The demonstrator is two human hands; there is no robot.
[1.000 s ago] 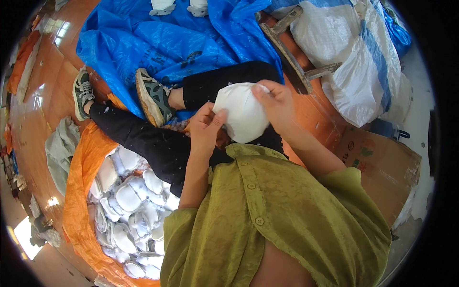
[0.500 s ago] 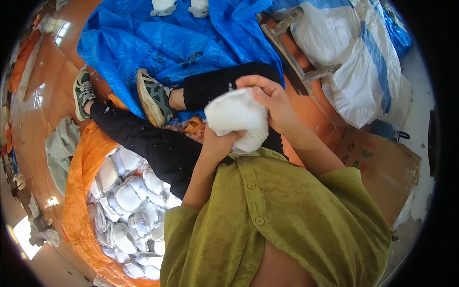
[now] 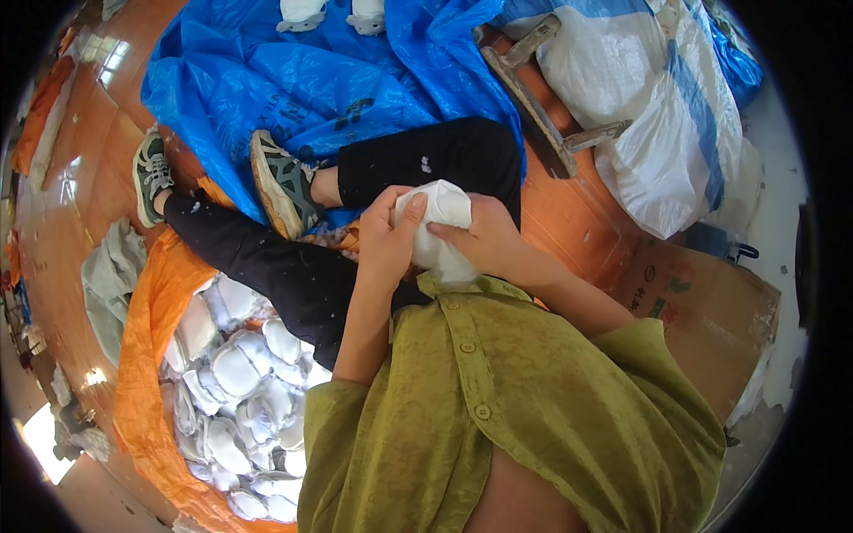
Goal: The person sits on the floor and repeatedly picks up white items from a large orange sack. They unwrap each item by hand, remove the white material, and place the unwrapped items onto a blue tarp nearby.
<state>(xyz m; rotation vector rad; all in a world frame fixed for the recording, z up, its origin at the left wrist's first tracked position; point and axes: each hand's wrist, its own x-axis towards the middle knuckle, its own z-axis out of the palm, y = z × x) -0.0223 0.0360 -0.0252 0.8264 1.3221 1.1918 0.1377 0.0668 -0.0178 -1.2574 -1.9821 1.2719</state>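
Note:
Above my lap I grip a soft white fabric piece (image 3: 442, 213), rounded and puffy like an unfinished plush part. My left hand (image 3: 391, 233) wraps its left side, thumb pressed on the front. From the right, my right hand (image 3: 487, 233) closes on the same piece, its thumb pointing inward across it. The fingers behind the fabric are hidden. Beside my left leg, an orange woven sack (image 3: 142, 391) lies spread around a pile of similar white stuffed pieces (image 3: 238, 369).
A blue plastic sheet (image 3: 240, 80) covers the floor ahead, with two white plush pieces (image 3: 303, 12) at its far edge. Right of it stand a wooden stool (image 3: 533, 115) and full white sacks (image 3: 662, 160). A cardboard box (image 3: 711, 311) sits at my right.
My right hand has come down from the top of the white piece to its right side. The left hand has moved up its left side, and the piece now looks narrower and more upright.

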